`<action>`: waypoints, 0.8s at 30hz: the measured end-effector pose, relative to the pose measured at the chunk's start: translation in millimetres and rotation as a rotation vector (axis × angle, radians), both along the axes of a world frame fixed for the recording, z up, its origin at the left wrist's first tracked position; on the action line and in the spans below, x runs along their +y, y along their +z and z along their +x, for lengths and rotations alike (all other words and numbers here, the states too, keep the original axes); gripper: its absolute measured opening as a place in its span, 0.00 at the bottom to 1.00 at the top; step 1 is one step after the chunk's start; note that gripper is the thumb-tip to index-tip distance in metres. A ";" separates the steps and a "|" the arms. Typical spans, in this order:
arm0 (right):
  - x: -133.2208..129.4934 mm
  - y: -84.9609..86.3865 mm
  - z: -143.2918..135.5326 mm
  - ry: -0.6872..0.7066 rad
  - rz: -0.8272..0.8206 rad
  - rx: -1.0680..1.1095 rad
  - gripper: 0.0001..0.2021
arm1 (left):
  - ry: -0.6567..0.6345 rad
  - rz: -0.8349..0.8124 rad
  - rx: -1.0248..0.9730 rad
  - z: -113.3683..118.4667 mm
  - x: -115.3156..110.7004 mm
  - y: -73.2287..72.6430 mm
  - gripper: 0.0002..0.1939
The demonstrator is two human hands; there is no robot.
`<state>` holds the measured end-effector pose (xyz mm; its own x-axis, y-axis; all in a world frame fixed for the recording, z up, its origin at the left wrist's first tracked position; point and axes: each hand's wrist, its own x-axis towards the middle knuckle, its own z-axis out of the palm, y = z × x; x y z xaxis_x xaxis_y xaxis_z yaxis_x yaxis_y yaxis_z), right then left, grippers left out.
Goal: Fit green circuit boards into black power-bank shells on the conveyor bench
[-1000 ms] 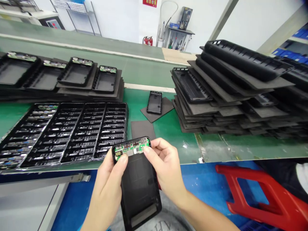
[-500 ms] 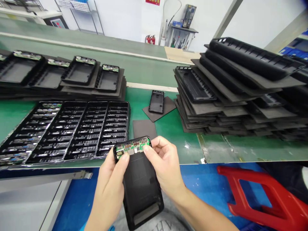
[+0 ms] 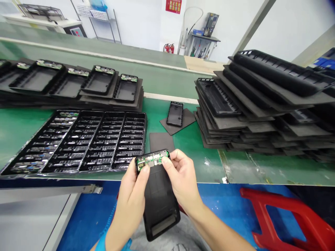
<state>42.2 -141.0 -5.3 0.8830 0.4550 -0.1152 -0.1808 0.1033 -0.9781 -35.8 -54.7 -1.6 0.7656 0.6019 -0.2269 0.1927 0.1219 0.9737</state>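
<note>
Between my two hands, just off the table's front edge, is a black plastic casing (image 3: 160,195), tilted with its open side facing me. A green circuit board (image 3: 153,159) with a small digit display lies across its far end. My left hand (image 3: 132,197) is closed round the left side, its thumb on the board's lower left edge. On the right side, my right hand (image 3: 183,177) grips the casing with its thumb pressed at the board's right end. The fingers beneath are partly hidden.
A black compartment tray (image 3: 102,139) holds boards in its left column. Behind it, casings fitted with boards (image 3: 99,80) rest on foam sheets. Another casing (image 3: 175,114) lies on foam at centre. Casings and sheets form a tall stack (image 3: 243,115) at right. A red stool (image 3: 295,219) stands below.
The view has shifted, so the whole scene sits a little further right and lower. Both hands keep their grip on the casing, thumbs still on the board.
</note>
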 end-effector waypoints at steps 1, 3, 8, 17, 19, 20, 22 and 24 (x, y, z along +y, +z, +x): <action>-0.4 -1.5 0.3 0.007 -0.002 0.014 0.12 | -0.007 -0.015 -0.011 0.6 0.2 -1.4 0.20; -1.9 -4.8 0.9 0.022 -0.011 0.016 0.11 | -0.040 -0.035 -0.029 3.1 0.1 -3.7 0.20; -12.9 -18.6 9.1 -0.012 -0.084 -0.021 0.11 | -0.145 -0.003 -0.020 13.7 -2.1 -11.5 0.22; -38.3 -51.9 66.3 -0.176 -0.179 -0.082 0.14 | -0.195 0.306 0.109 19.4 -7.1 -44.9 0.31; -29.7 -59.6 75.1 -0.162 -0.196 -0.117 0.13 | -0.180 0.348 0.128 23.3 -7.6 -49.1 0.33; -24.8 -62.5 77.6 -0.153 -0.203 -0.133 0.12 | -0.173 0.364 0.128 25.5 -7.9 -49.7 0.34; -16.9 -64.9 78.2 -0.135 -0.209 -0.160 0.11 | -0.153 0.397 0.106 30.1 -8.2 -48.2 0.33; -13.1 -62.7 73.5 -0.116 -0.200 -0.175 0.11 | -0.119 0.424 0.069 35.1 -8.2 -44.2 0.31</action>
<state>115.7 -154.0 -68.0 0.9422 0.3333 -0.0341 -0.0062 -0.0844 -0.9964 -0.7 -62.9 -45.9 0.8268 0.5615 -0.0319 0.2477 -0.3126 0.9170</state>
